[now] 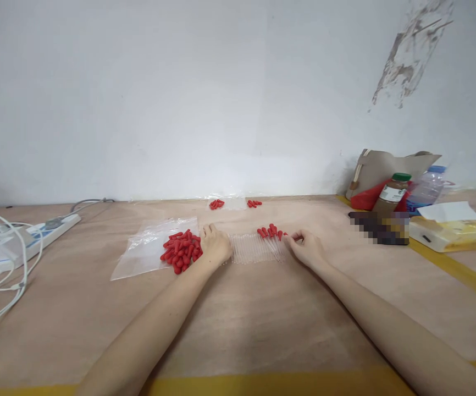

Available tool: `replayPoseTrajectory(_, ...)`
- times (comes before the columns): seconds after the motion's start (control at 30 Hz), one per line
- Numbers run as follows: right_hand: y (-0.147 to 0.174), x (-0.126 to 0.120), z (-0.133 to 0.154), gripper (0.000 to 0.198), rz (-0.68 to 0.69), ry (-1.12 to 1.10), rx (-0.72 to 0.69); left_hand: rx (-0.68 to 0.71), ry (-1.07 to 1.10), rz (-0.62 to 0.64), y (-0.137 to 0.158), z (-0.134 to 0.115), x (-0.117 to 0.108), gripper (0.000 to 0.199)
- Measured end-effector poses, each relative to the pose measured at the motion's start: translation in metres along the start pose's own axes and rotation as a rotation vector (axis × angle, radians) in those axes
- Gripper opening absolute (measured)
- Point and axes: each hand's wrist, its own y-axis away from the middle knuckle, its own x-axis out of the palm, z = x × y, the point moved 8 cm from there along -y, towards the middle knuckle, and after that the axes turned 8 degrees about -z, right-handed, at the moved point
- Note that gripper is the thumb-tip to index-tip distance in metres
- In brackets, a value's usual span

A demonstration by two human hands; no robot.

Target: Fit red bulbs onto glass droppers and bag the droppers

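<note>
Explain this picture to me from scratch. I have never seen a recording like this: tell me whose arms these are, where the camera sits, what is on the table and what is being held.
There is no machine here. The camera is worn on a person's head and looks forward and down, so the two bare arms reaching in from the bottom edge are that person's own.

The left hand rests beside a pile of red caps, which lies on a clear plastic bag. The right hand pinches something small at the end of a row of clear tubes; a few tubes there already wear red caps. What exactly the fingers grip is too small to tell.

All this lies on a wooden table. On the left is a white power strip with cables; on the right a brown bottle, a beige bag and a tissue pack.
</note>
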Motion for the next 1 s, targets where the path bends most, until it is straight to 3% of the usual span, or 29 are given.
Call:
replayPoseTrajectory(0.13,0.004,-0.009,0.014,0.023,-0.074,-0.186,-0.073,0.078,0.103,-0.019,0.007,0.000,-0.019,0.024)
replayPoseTrajectory(0.23,0.014,-0.014,0.048,0.026,-0.073,-0.341,-0.282,0.237,0.228,-0.024,0.026,0.003,-0.033,0.018)
replayPoseTrajectory(0.33,0.031,-0.008,0.090,0.021,0.039,-0.426,-0.492,0.436,0.452,-0.083,0.053,0.007,-0.042,0.013)
replayPoseTrajectory(0.47,0.056,0.010,0.129,0.016,0.201,-0.453,-0.633,0.494,0.563,-0.087,0.071,0.016,-0.034,0.017)
replayPoseTrajectory(0.7,0.072,0.029,0.126,0.011,0.239,-0.437,-0.563,0.485,0.674,-0.200,0.072,0.019,-0.032,0.019)
replayPoseTrajectory(1.0,0.081,0.031,0.126,0.010,0.285,-0.476,-0.568,0.538,0.670,-0.191,0.073,0.013,-0.035,0.020)
